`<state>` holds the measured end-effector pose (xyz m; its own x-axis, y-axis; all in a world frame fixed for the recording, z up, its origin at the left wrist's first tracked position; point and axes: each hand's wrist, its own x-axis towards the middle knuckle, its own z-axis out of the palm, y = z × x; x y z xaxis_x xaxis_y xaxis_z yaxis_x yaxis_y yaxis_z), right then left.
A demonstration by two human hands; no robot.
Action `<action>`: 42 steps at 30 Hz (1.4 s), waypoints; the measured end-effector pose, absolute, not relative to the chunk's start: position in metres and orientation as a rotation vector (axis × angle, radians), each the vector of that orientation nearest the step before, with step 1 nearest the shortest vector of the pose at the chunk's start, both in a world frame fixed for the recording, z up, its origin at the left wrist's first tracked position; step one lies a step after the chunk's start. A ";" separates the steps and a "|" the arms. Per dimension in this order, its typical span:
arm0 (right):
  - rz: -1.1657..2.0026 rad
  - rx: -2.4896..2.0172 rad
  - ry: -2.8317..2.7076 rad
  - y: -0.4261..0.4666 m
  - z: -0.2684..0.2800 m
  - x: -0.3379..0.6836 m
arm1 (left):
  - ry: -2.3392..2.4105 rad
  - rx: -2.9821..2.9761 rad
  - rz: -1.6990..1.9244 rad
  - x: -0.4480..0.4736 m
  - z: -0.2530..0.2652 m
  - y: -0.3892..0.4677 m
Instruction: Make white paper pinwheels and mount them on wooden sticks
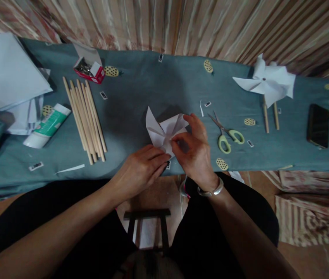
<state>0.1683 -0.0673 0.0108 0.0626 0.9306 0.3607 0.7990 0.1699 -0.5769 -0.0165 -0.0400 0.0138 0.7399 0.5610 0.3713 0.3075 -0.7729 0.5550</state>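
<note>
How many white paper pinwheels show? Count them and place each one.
3, it appears: the half-formed pinwheel at the left hand and right hand; right of the scissors, the front pinwheel and, partly hidden beneath it, the rear pinwheel.

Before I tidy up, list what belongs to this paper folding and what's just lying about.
Likely part of the job: folded paper, paper stack, wooden sticks, red box, scissors, green-and-white tube, white pinwheel.
Apparently just lying about: phone, paper slivers.

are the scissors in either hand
No, the scissors lie on the cloth, while the left hand and right hand are both on the folded white paper.
</note>
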 end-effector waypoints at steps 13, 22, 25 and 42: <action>0.104 -1.676 -1.784 -0.066 0.005 0.167 | 0.689 2.496 0.709 -0.016 0.015 -0.041; 0.156 -1.679 -1.785 -0.066 0.007 0.168 | 0.704 2.476 0.696 -0.016 0.013 -0.040; 0.178 -1.678 -1.760 -0.067 0.007 0.168 | 0.702 2.484 0.697 -0.016 0.013 -0.040; 0.203 -1.637 -1.760 -0.070 0.006 0.165 | 0.700 2.510 0.680 -0.017 0.014 -0.041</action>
